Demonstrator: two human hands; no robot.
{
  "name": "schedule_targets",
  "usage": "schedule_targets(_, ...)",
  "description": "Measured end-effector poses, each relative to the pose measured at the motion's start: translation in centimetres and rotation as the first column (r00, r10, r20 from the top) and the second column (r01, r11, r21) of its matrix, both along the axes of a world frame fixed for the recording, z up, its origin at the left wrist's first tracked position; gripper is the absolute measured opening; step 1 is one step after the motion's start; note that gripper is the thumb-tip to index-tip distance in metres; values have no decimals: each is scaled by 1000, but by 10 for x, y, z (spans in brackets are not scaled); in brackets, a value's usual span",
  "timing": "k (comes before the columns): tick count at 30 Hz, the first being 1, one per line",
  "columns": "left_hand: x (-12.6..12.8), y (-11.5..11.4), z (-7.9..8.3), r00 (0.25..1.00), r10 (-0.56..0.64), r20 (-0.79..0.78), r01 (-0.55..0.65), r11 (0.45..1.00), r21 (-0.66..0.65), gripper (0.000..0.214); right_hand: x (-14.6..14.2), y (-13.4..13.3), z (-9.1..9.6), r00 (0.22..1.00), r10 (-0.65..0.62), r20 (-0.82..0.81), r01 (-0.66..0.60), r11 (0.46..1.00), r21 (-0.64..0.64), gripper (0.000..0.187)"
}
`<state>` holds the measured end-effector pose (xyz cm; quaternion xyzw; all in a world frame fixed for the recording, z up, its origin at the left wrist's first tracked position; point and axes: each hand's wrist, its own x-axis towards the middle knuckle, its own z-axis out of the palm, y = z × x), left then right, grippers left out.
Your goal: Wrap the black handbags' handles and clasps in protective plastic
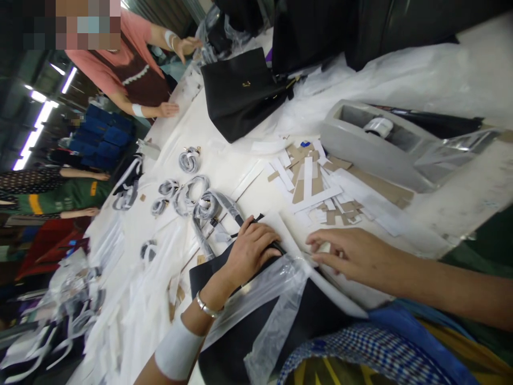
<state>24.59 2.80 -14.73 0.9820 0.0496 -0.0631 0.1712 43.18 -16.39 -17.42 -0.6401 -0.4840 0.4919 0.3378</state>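
A black handbag (316, 310) lies in front of me, partly under clear plastic film (276, 326). My left hand (252, 248) bends its fingers over the bag's upper edge and grips it there. White padding sheet (282, 230) shows along that edge, just past the left fingertips. My right hand (347, 254) is beside the bag's right corner, its fingers partly curled with a gap between thumb and forefinger. I make out nothing held in it. Wrapped grey straps (206, 206) lie just beyond the left hand.
Paper and card strips (316, 182) are heaped ahead, beside a grey tray (368, 144) holding a white roll. Another black handbag (236, 96) stands farther back on the white table (228, 166). A co-worker in an apron (140, 75) is across the table; more straps lie at left.
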Motion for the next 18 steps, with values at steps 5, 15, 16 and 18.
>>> schedule_targets(5, 11, 8, 4, 989, -133, -63, 139, 986, 90, 49, -7, -55, -3, 991, 124, -51, -129, 985, -113, 15)
schedule_targets(15, 26, 16, 17, 957, -281, -73, 274, 957, -95, 48, -26, -57, -1, 989, 144, -21, -144, 990, 8, 15)
schedule_targets(16, 24, 17, 16, 959, -272, -73, 264, 959, -104, 49, -23, -58, -3, 985, 168, 36, -170, 985, 43, 15)
schedule_targets(18, 22, 18, 16, 957, -276, -88, 266, 958, -105, 46, -16, -59, -6, 956, 243, 166, -260, 961, 90, 17)
